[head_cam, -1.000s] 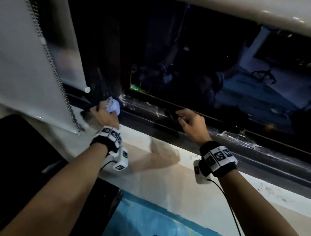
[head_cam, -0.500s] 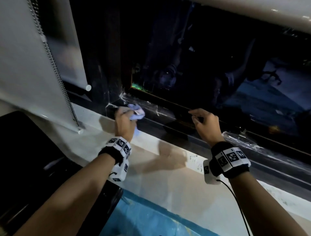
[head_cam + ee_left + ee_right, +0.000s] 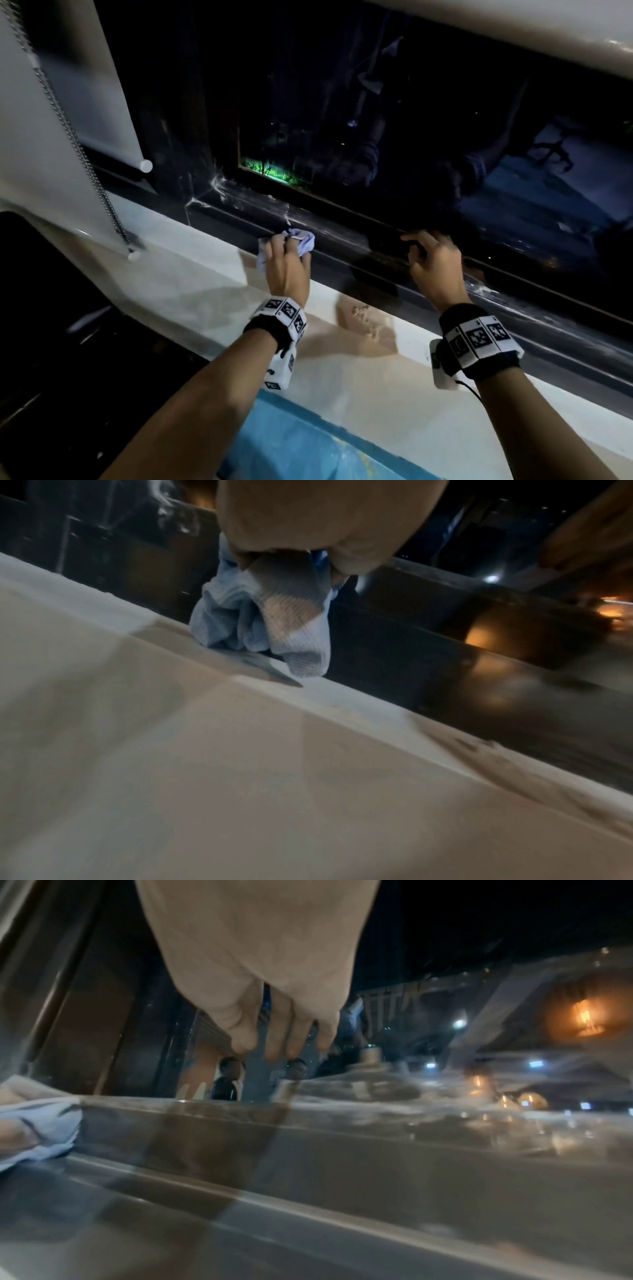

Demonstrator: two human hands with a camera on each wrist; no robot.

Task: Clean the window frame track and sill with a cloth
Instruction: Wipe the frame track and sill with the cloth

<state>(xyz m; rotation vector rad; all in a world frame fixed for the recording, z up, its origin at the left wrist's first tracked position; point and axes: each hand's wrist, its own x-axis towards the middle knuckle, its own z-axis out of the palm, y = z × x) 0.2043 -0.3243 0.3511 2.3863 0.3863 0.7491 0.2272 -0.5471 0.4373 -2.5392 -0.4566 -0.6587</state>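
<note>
A crumpled pale blue cloth (image 3: pixel 301 241) (image 3: pixel 274 620) (image 3: pixel 37 1123) is bunched in my left hand (image 3: pixel 286 263), which grips it and holds it against the dark window track (image 3: pixel 342 246) where the track meets the pale sill (image 3: pixel 205 260). In the left wrist view the cloth's lower folds hang onto the sill edge (image 3: pixel 274 674). My right hand (image 3: pixel 431 260) (image 3: pixel 274 1031) hovers a little to the right over the track, empty, its fingers loosely bent and pointing down at the frame rail (image 3: pixel 308 1123).
A white roller blind (image 3: pixel 44 144) with a bead chain (image 3: pixel 85 161) hangs at the left, its chain end near the sill. Dark glass (image 3: pixel 376 120) rises behind the track. Crinkled clear film (image 3: pixel 496 294) lies along the track to the right. A blue sheet (image 3: pixel 291 442) lies below the sill.
My left hand has slid the cloth rightward along the track, from near the left corner toward the middle. The right hand has stayed over the track, to the cloth's right.
</note>
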